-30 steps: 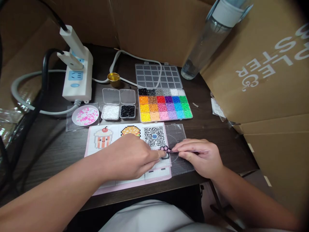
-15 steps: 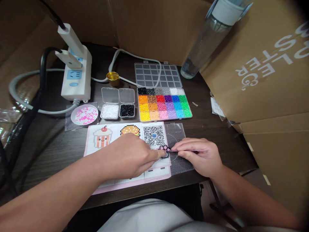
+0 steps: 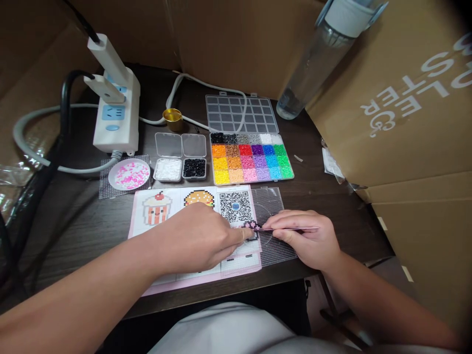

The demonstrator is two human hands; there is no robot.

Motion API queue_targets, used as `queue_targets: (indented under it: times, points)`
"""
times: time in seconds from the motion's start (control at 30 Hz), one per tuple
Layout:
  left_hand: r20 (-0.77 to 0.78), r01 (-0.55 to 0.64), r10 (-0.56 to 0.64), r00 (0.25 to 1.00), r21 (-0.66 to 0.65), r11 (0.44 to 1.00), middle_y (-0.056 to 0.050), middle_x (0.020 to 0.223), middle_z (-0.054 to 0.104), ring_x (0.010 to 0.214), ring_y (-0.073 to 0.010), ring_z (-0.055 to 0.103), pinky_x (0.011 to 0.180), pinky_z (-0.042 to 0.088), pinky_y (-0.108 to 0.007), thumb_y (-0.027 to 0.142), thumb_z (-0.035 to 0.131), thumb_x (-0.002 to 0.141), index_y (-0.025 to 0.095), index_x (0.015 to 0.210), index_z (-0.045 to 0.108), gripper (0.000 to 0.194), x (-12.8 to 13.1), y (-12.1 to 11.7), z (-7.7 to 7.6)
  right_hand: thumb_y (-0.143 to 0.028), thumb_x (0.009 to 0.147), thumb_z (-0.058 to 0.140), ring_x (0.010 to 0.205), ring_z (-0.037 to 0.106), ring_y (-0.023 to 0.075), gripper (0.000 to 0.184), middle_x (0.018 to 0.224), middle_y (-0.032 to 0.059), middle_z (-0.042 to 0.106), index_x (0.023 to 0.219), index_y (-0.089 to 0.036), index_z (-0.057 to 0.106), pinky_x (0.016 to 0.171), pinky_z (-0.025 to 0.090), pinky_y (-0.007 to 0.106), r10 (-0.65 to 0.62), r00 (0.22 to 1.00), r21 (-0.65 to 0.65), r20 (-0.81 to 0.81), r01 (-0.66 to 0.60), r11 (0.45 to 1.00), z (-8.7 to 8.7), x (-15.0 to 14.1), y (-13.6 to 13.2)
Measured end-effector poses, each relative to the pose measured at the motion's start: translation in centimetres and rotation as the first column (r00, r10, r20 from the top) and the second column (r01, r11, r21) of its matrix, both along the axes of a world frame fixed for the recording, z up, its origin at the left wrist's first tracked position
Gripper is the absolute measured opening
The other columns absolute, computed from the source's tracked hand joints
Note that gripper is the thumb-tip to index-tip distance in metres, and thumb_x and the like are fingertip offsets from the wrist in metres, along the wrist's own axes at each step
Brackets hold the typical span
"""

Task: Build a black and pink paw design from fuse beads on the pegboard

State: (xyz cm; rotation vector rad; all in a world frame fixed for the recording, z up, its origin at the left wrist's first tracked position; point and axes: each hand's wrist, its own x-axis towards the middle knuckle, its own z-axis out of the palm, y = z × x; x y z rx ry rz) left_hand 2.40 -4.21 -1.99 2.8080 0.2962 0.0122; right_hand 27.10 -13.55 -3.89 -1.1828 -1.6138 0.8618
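Observation:
Thin pink tweezers [image 3: 300,228] lie between the thumb and fingers of my right hand [image 3: 313,241], pointing left. Their tips reach a small patch of black and pink fuse beads [image 3: 252,224]. My left hand [image 3: 208,238] comes in from the other side, palm down, its index fingertip at the near edge of those beads. Its other fingers are curled and the thumb is hidden, so whether it grips anything does not show. Underneath are a printed pattern sheet [image 3: 176,201] with a cupcake, a burger and a QR code, and a clear pegboard [image 3: 278,253].
Behind the sheet stands an open bead case [image 3: 252,160] of many colours. Small boxes hold white beads [image 3: 168,169] and black beads [image 3: 194,168]. Further left are a dish of pink and white beads [image 3: 129,174] and a power strip [image 3: 116,115]; a bottle [image 3: 313,64] stands back right.
The view has shifted slightly. Both hands and the tweezers keep almost the same place at the bead patch, with only tiny movement at the tips.

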Motion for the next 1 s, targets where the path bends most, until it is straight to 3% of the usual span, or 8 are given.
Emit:
queue_targets:
  times: [0.3,0.63,1.0]
  points:
    - [0.005,-0.009,0.009,1.0,-0.058,0.998,0.0,0.064,0.072,0.047,-0.0162,0.055,0.047,0.027,-0.032,0.029,0.04,0.104,0.028,0.133,0.068,0.041,-0.06,0.05,-0.01,-0.016,0.088,0.076,0.075,0.081,0.0208,0.011,0.085,0.0075,0.084,0.091,-0.021,0.086,0.069,0.068,0.029,-0.013,1.0,-0.009,0.012,0.013,1.0,0.03,-0.04,-0.02]
    - [-0.046,0.008,-0.008,0.999,-0.017,1.0,-0.001,0.064,0.073,0.047,-0.0168,0.057,0.048,0.021,-0.032,0.028,0.042,0.105,0.028,0.135,0.067,0.04,0.08,0.02,0.09,-0.01,0.085,0.077,0.076,0.081,0.0201,0.016,0.086,0.0065,0.084,0.091,-0.022,0.086,0.071,0.068,0.029,-0.023,1.0,0.0,-0.015,0.023,1.0,-0.05,0.03,-0.06]
    - [0.027,0.024,-0.024,0.999,0.027,0.999,0.0,0.059,0.071,0.044,-0.0156,0.055,0.047,0.021,-0.032,0.028,0.041,0.105,0.026,0.128,0.071,0.038,-0.12,0.09,-0.06,-0.008,0.084,0.077,0.076,0.081,0.0207,0.019,0.086,0.0066,0.084,0.092,-0.022,0.086,0.071,0.068,0.029,-0.012,1.0,0.018,-0.005,0.012,1.0,-0.11,0.2,-0.09]
